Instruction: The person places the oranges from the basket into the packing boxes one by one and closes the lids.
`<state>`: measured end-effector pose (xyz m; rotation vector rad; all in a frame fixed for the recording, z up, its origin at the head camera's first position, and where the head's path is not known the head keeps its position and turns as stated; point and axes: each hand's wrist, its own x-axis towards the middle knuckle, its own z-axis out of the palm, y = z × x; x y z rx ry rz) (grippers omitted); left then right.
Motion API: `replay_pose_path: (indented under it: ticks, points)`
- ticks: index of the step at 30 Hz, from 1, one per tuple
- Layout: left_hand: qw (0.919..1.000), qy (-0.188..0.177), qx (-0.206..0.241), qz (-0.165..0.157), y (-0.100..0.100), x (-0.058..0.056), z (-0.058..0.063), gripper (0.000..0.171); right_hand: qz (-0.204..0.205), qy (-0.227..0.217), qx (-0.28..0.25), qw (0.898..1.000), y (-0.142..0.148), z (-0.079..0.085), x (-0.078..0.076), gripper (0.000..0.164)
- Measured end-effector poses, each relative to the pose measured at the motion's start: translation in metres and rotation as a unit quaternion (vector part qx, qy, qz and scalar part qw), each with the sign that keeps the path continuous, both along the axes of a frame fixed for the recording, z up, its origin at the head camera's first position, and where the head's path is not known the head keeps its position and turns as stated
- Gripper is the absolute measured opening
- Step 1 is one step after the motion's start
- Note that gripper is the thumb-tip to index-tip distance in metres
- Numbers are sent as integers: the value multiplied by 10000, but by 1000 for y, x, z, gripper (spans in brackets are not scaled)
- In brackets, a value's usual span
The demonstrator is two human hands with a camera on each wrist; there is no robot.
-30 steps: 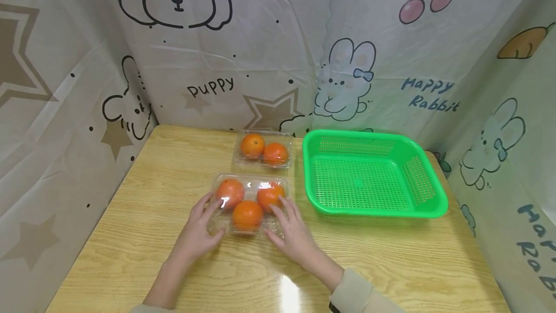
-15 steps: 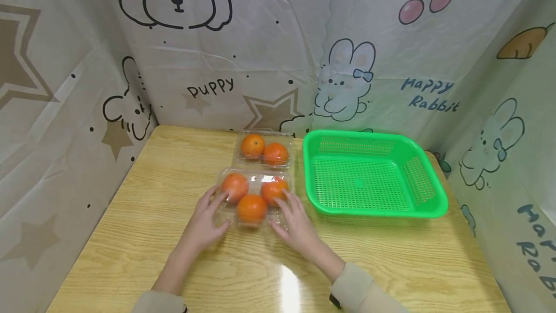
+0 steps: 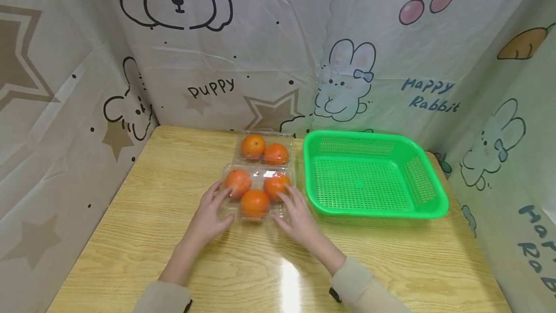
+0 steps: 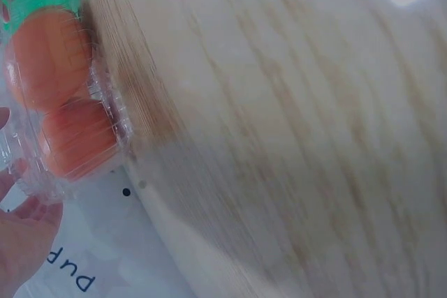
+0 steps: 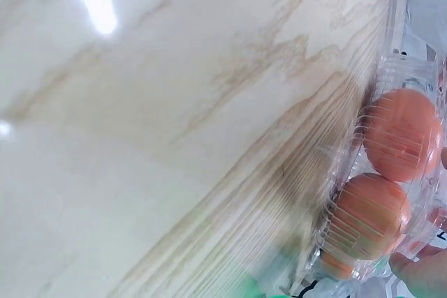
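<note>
A clear plastic fruit box (image 3: 257, 170) with three oranges (image 3: 255, 203) inside lies in front of me in the head view, its lid down. My left hand (image 3: 211, 217) grips its left side, fingers bent over the top edge and thumb at the near corner. On the opposite side my right hand (image 3: 301, 219) holds it the same way. Both wrist views show oranges through the ribbed plastic, the left hand (image 4: 24, 242) and right hand (image 5: 426, 270) at its ends. Whether the box touches the table is unclear. Right behind it stands another clear box (image 3: 241, 162) with two oranges (image 3: 275, 154).
A green plastic basket (image 3: 375, 210) with nothing inside stands right of the boxes. The wooden table (image 3: 243, 274) meets a printed cloth (image 3: 269, 66) at the back and both sides.
Both hands have moved the front box away from me and slightly right, up close to the rear box. The rear box and the green basket have stayed put.
</note>
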<state>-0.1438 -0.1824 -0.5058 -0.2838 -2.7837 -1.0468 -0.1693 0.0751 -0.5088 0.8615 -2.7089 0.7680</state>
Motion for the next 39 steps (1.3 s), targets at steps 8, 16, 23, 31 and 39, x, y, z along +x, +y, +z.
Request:
replay_pose_path:
  ticks: [8, 16, 23, 31, 39]
  points:
    - [9999, -64, 21, 76, 2, -4, 0, 66, -54, -114, 8, 9999, 1, 0, -3, 56]
    - [10000, -47, 58, 36, 4, -6, 1, 66, -42, -74, -33, 10000, 0, -1, -6, 56]
    - [9999, -69, 76, 21, 5, -8, 2, 67, -21, -52, -88, 9999, 0, 0, -7, 57]
    - [10000, -49, 51, 23, 5, -8, 3, 66, -57, -188, 43, 9998, 0, 3, -6, 57]
    - [9999, -141, -44, -4, 4, -8, 5, 67, -176, -378, 400, 9983, -1, 11, -3, 56]
